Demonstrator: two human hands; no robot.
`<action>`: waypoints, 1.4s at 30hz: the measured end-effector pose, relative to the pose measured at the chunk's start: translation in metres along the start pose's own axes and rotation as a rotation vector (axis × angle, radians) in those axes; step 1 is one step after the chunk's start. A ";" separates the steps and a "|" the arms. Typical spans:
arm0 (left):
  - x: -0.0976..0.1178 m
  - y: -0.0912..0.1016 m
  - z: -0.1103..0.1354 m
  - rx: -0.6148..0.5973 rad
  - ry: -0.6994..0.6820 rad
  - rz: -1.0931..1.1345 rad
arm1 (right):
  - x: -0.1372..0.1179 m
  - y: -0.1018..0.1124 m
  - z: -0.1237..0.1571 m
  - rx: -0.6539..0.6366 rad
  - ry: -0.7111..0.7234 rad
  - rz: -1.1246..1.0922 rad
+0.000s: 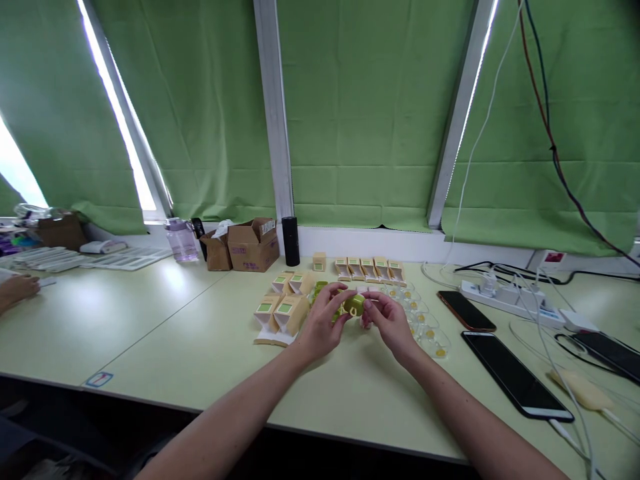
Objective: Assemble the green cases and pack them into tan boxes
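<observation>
Over the middle of the pale green table [165, 333], both of my hands pinch a small olive-green round object [354, 305]. My left hand [325, 322] grips its left side with curled fingers. My right hand [386, 319] holds its right side between thumb and fingertips. Just left of my left hand lie tan and white small boxes with green labels [281, 313]. To the right of my right hand runs a row of clear plastic shells with yellow pieces inside [425, 327]. More green pieces [319, 289] sit behind my left hand.
A row of small tan boxes [370, 268] lines the back, with cardboard boxes [253, 245], a black cylinder [291, 241] and a clear bottle [181, 240]. Phones [515, 375], a power strip [510, 300] and cables lie right. Another person's hand [17, 290] rests far left.
</observation>
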State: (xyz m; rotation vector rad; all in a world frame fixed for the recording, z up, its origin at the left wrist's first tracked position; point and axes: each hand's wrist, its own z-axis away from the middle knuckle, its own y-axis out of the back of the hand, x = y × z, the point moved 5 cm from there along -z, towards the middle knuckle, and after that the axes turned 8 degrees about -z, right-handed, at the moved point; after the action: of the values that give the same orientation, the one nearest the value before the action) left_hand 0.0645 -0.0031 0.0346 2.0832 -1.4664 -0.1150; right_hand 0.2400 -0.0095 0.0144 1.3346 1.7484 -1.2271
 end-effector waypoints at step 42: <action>-0.027 -0.024 0.000 -0.206 0.859 1.025 | -0.005 -0.001 0.005 -0.097 -0.070 -0.030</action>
State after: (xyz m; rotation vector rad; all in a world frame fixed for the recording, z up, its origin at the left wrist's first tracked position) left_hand 0.0738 0.0258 0.0155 0.8026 -1.6153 0.8618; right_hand 0.2404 -0.0162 0.0173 1.2005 1.7614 -1.1758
